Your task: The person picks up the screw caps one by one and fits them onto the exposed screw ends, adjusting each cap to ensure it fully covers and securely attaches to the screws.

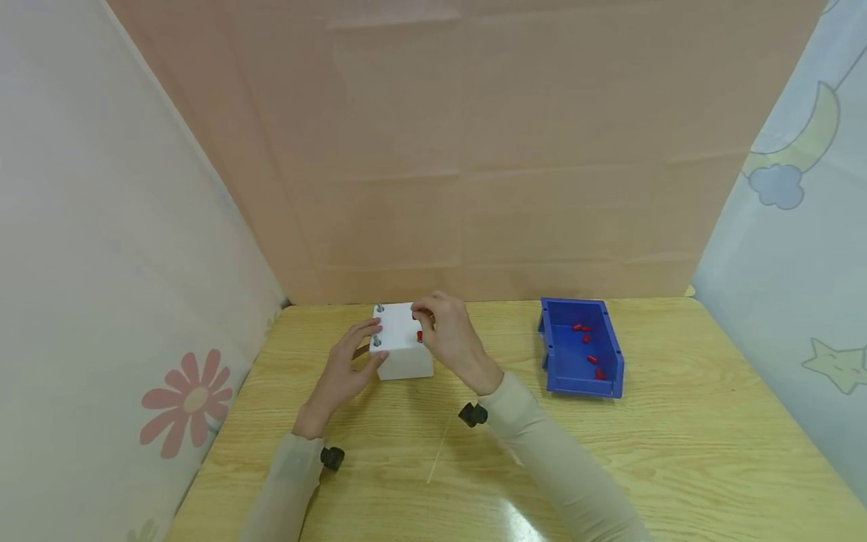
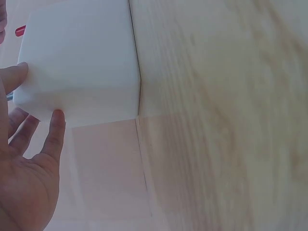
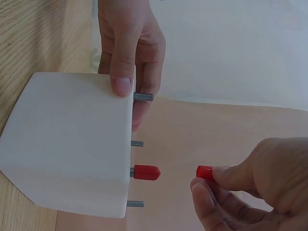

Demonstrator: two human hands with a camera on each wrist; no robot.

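Note:
A white box (image 1: 405, 363) stands on the wooden table, with threaded metal bolts (image 3: 143, 96) sticking out of its top face. One bolt on the near right wears a red cap (image 3: 147, 172); the other three are bare. My left hand (image 1: 347, 370) grips the box at its left side, thumb on the near face and fingers around the far side. Between thumb and fingertips my right hand (image 1: 450, 333) pinches another red cap (image 3: 205, 172). In the right wrist view a gap separates that cap from the bolt ends.
To the right is a blue bin (image 1: 584, 387) with several loose red caps (image 1: 592, 359) inside. A thin pale strip (image 1: 439, 452) lies on the table in front of the box. Brown paper (image 1: 474, 188) backs the table, and printed sheets flank it.

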